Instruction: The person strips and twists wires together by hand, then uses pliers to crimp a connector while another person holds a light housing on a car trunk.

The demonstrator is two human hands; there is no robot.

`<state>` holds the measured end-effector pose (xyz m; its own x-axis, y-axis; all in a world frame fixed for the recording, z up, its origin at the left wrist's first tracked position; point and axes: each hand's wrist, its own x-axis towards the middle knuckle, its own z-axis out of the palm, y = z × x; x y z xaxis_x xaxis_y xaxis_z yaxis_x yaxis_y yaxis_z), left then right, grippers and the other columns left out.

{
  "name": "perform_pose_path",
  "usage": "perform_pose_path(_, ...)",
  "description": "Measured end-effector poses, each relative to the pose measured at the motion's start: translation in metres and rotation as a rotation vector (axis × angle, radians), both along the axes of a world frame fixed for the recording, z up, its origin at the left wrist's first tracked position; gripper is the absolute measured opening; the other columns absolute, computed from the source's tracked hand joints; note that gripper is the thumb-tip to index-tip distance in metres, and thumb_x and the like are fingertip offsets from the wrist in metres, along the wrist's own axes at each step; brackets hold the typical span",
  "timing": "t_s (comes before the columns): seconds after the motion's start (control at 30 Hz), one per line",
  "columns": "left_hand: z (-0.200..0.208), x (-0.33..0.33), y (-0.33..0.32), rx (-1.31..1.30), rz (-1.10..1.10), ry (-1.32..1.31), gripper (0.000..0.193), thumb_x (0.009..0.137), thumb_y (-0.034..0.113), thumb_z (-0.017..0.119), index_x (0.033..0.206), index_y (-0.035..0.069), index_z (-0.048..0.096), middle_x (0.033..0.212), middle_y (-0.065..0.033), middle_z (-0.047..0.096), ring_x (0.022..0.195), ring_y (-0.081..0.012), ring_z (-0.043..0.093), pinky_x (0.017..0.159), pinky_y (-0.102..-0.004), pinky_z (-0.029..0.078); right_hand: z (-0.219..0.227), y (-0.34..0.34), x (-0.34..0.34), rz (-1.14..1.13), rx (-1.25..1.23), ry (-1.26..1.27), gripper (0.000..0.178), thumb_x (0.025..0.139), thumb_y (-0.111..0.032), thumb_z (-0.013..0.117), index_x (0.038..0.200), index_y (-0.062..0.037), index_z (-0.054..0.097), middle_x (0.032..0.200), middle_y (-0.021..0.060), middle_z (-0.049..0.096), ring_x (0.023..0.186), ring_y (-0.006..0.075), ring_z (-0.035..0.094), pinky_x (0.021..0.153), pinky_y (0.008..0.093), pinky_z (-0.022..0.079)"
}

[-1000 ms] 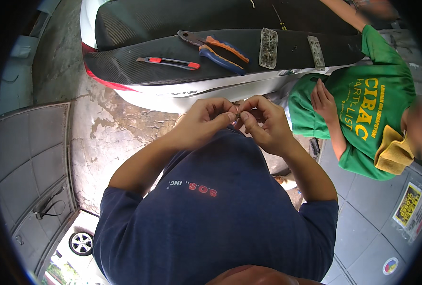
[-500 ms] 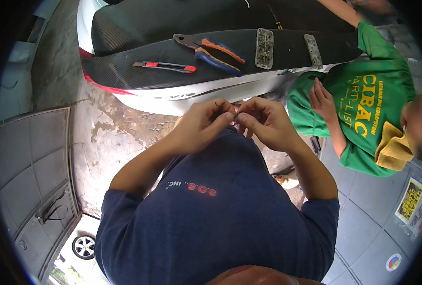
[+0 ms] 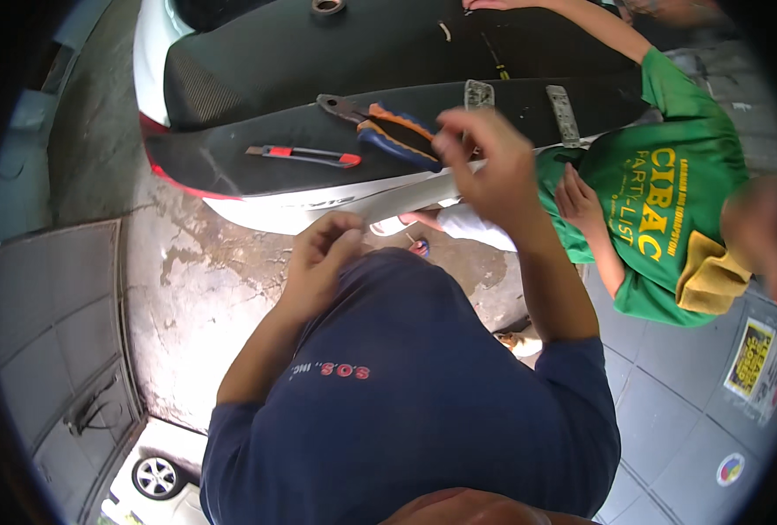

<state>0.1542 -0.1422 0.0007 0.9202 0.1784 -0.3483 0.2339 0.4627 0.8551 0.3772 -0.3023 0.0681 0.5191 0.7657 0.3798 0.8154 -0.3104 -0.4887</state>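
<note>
My left hand (image 3: 324,260) is held low by my shirt, in front of the car's edge. Its fingers curl in against the thumb, and anything between them is too small to make out. Higher up and to the right, my right hand (image 3: 493,166) hangs over the edge, its fingers bent and smeared by motion. It partly covers a clear plastic strip (image 3: 478,93) and comes close to the handles of the blue-and-orange pliers (image 3: 397,144). A red-and-black utility knife (image 3: 308,157) lies left of the pliers, blade to the left.
The dark, textured car lid (image 3: 205,153) bears a second clear strip (image 3: 563,118), a thin screwdriver (image 3: 498,61) and a tape roll (image 3: 327,6). At right a person in a green shirt (image 3: 642,192) reaches across the lid with one hand (image 3: 502,4). A grey gate (image 3: 65,324) stands at left.
My hands, which met fingertip to fingertip before my chest, are now apart. The right has risen over the car's edge; the left has moved left and down. The view has shifted.
</note>
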Motion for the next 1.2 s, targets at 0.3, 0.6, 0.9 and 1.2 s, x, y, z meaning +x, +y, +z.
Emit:
perform_pose_path(0.3, -0.008, -0.005, 0.007, -0.218, 0.283, -0.027, 0.016, 0.098, 0.009, 0.060, 0.111, 0.001, 0.059, 0.091, -0.0020, 0.058, 0.074, -0.0088, 0.049, 0.071, -0.0256, 0.043, -0.024, 0.020, 0.185, -0.652, -0.665, 0.004, 0.036, 0.083, -0.031, 0.072, 0.110, -0.0077, 0.074, 0.107, 0.0170, 0.075, 0.103, 0.0365, 0.072, 0.090, 0.0458, 0.056)
perform_pose_path(0.6, -0.001, 0.000, 0.004, -0.389, 0.394, -0.084, 0.018, 0.098, 0.008, 0.064, 0.113, -0.001, 0.061, 0.095, -0.0040, 0.061, 0.077, -0.0087, 0.054, 0.069, -0.0243, 0.044, -0.010, 0.044, 0.142, -0.106, 0.031, -0.214, 0.009, 0.093, -0.011, 0.067, 0.101, -0.0061, 0.067, 0.090, 0.0128, 0.070, 0.079, 0.0312, 0.070, 0.071, 0.0416, 0.055)
perform_pose_path(0.9, -0.004, 0.013, -0.013, -0.243, 0.391, -0.077, 0.013, 0.098, 0.009, 0.067, 0.106, 0.001, 0.061, 0.091, -0.0039, 0.064, 0.079, -0.0095, 0.058, 0.071, -0.0244, 0.047, 0.013, 0.000, -0.066, 0.236, -0.145, 0.201, 0.036, 0.080, -0.001, 0.070, 0.115, -0.0059, 0.072, 0.076, 0.0069, 0.064, 0.059, 0.0221, 0.064, 0.052, 0.0347, 0.051)
perform_pose_path(1.2, 0.000, 0.021, -0.030, -0.070, 0.342, -0.150, 0.014, 0.097, 0.005, 0.069, 0.109, 0.001, 0.062, 0.100, -0.0023, 0.065, 0.090, -0.0066, 0.059, 0.079, -0.0219, 0.049, 0.007, -0.024, -0.079, 0.157, -0.071, 0.209, 0.038, 0.083, 0.005, 0.065, 0.119, -0.0048, 0.072, 0.073, 0.0081, 0.064, 0.055, 0.0189, 0.061, 0.051, 0.0317, 0.048)
